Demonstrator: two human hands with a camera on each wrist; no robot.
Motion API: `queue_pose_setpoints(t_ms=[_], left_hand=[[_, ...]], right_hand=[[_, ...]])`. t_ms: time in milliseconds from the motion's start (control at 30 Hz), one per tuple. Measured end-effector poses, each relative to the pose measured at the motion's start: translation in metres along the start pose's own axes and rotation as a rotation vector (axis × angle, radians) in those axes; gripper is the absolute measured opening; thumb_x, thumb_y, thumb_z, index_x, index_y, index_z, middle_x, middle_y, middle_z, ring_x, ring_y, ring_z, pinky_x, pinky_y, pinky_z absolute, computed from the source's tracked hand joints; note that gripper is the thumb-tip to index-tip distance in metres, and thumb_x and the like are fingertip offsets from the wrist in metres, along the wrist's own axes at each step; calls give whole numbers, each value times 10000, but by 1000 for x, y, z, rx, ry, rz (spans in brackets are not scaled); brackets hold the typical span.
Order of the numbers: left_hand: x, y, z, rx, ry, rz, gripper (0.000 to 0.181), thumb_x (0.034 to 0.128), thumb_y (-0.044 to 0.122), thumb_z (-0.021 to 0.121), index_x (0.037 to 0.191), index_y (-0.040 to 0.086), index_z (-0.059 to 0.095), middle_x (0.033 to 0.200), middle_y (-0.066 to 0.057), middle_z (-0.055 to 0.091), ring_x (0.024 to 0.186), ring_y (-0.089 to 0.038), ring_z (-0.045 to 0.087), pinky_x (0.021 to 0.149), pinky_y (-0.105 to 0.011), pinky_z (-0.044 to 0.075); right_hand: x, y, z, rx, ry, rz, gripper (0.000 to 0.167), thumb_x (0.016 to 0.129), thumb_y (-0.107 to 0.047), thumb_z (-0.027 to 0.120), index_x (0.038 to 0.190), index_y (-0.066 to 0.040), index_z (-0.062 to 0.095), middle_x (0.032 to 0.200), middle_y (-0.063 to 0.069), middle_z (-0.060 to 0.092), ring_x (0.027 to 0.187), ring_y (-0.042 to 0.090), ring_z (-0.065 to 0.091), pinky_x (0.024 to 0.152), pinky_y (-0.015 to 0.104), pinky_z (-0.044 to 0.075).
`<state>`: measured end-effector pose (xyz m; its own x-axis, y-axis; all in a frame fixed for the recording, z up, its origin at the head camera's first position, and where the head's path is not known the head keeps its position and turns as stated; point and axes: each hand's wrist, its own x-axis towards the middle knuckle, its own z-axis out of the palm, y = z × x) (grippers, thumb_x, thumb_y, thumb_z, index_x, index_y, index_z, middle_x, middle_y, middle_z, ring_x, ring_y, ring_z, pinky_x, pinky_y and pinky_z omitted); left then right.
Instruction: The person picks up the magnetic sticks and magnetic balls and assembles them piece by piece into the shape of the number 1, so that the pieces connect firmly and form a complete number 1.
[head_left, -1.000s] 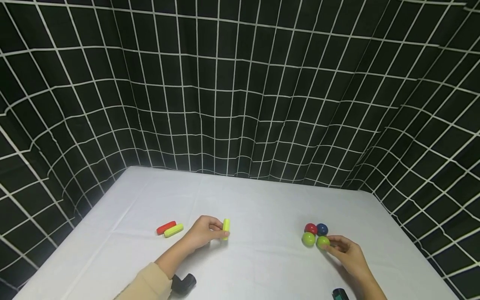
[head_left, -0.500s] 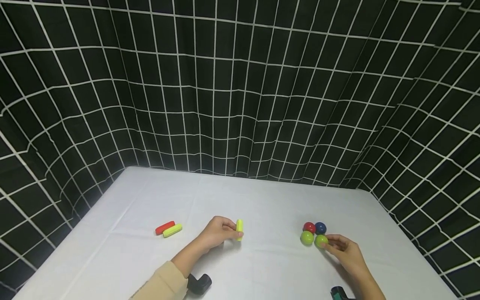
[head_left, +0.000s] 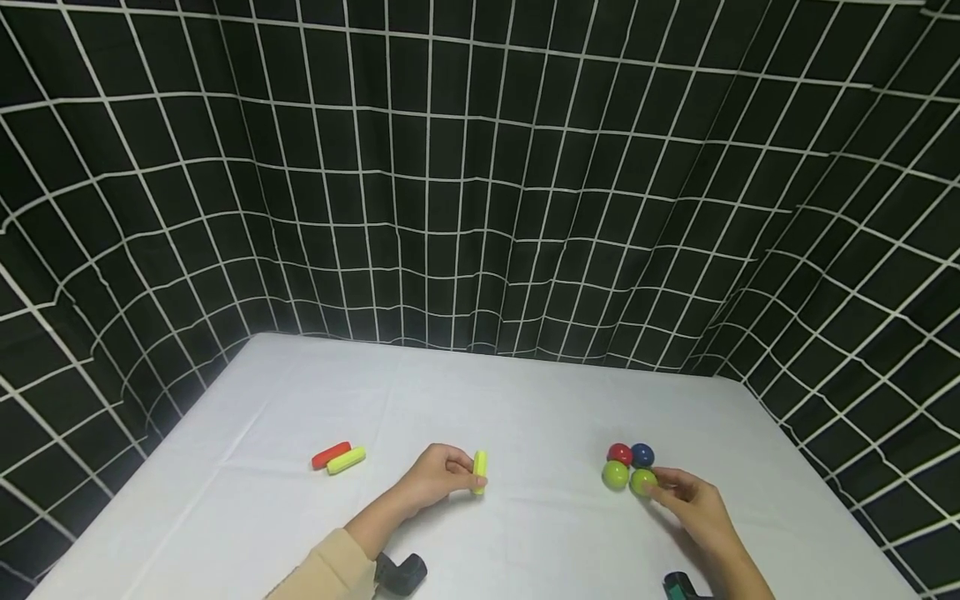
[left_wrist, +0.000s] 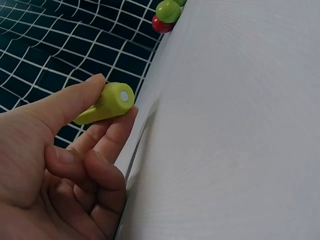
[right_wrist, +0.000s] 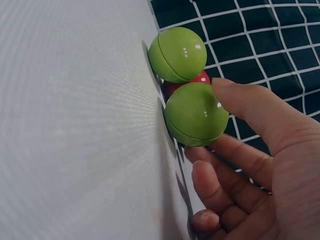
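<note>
My left hand (head_left: 438, 479) pinches a short yellow-green rod (head_left: 480, 472) between thumb and fingers, near the middle of the table. The rod stands roughly upright in the head view; in the left wrist view a silvery disc shows in its end face. On the right, my right hand (head_left: 697, 504) holds a green ball (right_wrist: 196, 114) by thumb and fingers. That ball sits in a cluster with another green ball (right_wrist: 177, 54), a red ball (head_left: 620, 454) and a blue ball (head_left: 642, 455). Whether the rod touches the cloth I cannot tell.
Left of my left hand, a red rod (head_left: 331, 455) and another yellow-green rod (head_left: 347, 460) lie side by side on the white tablecloth (head_left: 525, 408). Black curtains with a white grid (head_left: 465, 208) rise behind and beside the table. Dark devices sit at both wrists.
My left hand has carried the yellow-green rod to the right, then slightly nearer to me and lower. My right hand has stayed at the green ball, and the ball cluster has not visibly moved.
</note>
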<state>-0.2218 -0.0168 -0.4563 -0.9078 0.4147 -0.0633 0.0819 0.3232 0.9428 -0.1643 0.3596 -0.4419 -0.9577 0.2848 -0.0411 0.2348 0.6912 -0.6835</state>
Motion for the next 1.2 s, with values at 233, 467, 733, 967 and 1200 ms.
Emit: queue_pose_setpoints(t_ms=[233, 467, 733, 967, 1200], left_hand=[[-2, 1, 1, 12, 7, 18, 336, 733, 298, 764, 913, 33, 663, 739, -4, 613, 632, -113, 504, 529, -224, 434], [-1, 1, 1, 13, 8, 23, 340, 734, 301, 764, 911, 28, 665, 736, -8, 615, 633, -113, 511, 526, -226, 441], [-2, 1, 0, 17, 8, 29, 331, 738, 297, 760, 904, 26, 668, 732, -14, 618, 633, -122, 510, 535, -236, 443], [-3, 1, 0, 17, 4, 32, 315, 745, 289, 757, 901, 29, 672, 707, -4, 615, 616, -116, 495, 530, -230, 435], [-4, 3, 0, 19, 7, 36, 320, 747, 289, 756, 905, 25, 669, 706, -2, 610, 611, -115, 491, 528, -227, 433]], right_hand=[[-4, -1, 1, 52, 19, -141, 470, 782, -252, 744, 1161, -13, 604, 1136, 190, 625, 698, 26, 506, 614, 206, 439], [-6, 0, 2, 60, 42, -221, 389, 781, -183, 743, 1103, 4, 630, 1074, 195, 648, 667, 0, 495, 587, 198, 444], [-5, -2, 2, -1, 29, -73, 429, 797, -277, 728, 1095, 13, 624, 943, 107, 661, 665, 65, 479, 581, 209, 417], [-5, -1, 2, 0, 3, -86, 487, 828, -357, 690, 1164, -13, 604, 1083, 169, 657, 786, 32, 558, 684, 203, 472], [-6, 0, 1, 32, -13, -137, 466, 871, -313, 648, 1209, 1, 585, 1124, 209, 635, 795, -6, 581, 677, 180, 497]])
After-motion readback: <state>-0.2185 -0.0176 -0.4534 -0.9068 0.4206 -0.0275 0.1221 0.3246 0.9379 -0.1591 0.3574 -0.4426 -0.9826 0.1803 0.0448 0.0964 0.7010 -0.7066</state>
